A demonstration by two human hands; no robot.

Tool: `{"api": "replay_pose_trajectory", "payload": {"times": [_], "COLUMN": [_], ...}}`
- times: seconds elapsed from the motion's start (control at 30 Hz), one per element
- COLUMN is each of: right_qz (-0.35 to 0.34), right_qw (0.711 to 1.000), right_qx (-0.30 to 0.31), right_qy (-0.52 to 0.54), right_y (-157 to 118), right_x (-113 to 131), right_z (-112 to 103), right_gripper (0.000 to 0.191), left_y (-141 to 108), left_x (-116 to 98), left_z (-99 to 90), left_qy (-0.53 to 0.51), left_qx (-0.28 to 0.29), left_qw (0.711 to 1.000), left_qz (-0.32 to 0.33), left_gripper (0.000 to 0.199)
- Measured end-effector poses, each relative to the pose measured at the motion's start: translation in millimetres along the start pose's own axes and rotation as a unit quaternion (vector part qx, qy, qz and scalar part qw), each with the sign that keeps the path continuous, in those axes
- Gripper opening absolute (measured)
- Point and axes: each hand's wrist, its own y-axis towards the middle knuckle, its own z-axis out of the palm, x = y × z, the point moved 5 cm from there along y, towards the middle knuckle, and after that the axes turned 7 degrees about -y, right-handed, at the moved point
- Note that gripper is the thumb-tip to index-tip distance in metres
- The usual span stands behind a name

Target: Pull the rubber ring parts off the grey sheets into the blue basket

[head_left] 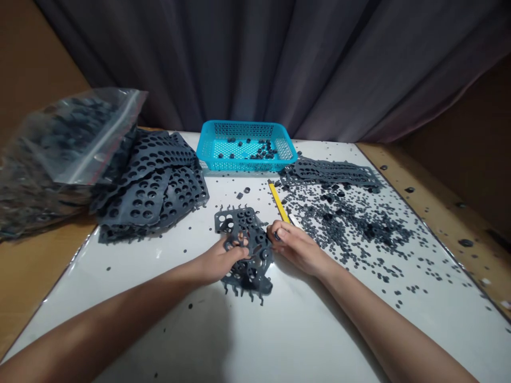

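The left hand (222, 260) was curled shut around a punched grey rubber sheet (259, 255) mid-table, while the right hand (297, 247) pinched at its edge, can't tell on what. Loose rubber bits (347, 223) lay scattered right, a few in the blue plastic basket (247, 165), with more sheets (147, 186) piled left.

At 10 o'clock, the left edge cuts off the plastic bag (51, 159), its contents blurred behind the film. The left hand (221, 259) hides part of the perforated sheet (243, 221). The right hand (297, 247) covers the yellow strip's (278, 201) lower end, and anything between its fingertips is too small to tell.
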Motion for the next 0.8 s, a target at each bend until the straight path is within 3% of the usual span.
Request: {"api": "replay_pose_trajectory", "payload": {"times": [0.1, 0.17, 0.27, 0.33, 0.43, 0.6, 0.7, 0.8], "right_qz": [-0.015, -0.025, -0.048, -0.075, -0.103, -0.102, -0.068, -0.049], "right_qw": [0.998, 0.987, 0.935, 0.895, 0.855, 0.809, 0.799, 0.823], "right_qx": [-0.03, -0.053, -0.064, -0.053, -0.039, -0.047, -0.045, -0.036], "right_qy": [-0.05, -0.148, -0.347, -0.436, -0.506, -0.578, -0.596, -0.565], "right_y": [-1.8, -5.4, -12.3, -16.5, -20.7, -22.5, -20.8, -18.3], "right_x": [6.3, 13.1, 25.1, 31.2, 35.1, 33.5, 26.8, 20.9], "right_z": [-4.9, -6.3, 0.2, 9.0, 19.4, 24.1, 26.5, 29.6], "right_gripper": [0.028, 0.029, 0.028, 0.023, 0.016, 0.018, 0.021, 0.022], "left_y": [1.0, 1.4, 0.8, 0.1, -1.7, -5.3, -7.7, -8.9], "left_x": [0.1, -2.4, -13.7, -23.1, -31.5, -36.3, -37.7, -37.8], "left_z": [0.2, 0.2, 2.5, 8.8, 15.3, 16.9, 17.0, 20.7], "left_qy": [-0.045, -0.081, -0.096, -0.074, -0.028, 0.04, 0.068, 0.087], "left_qx": [-0.014, -0.046, -0.068, -0.025, 0.019, -0.008, -0.031, -0.005], "left_qw": [0.999, 0.996, 0.992, 0.994, 0.995, 0.993, 0.988, 0.984], "left_qz": [-0.007, -0.003, 0.046, 0.078, 0.094, 0.111, 0.135, 0.154], "left_gripper": [0.024, 0.031, 0.033, 0.028, 0.024, 0.018, 0.013, 0.017]}}
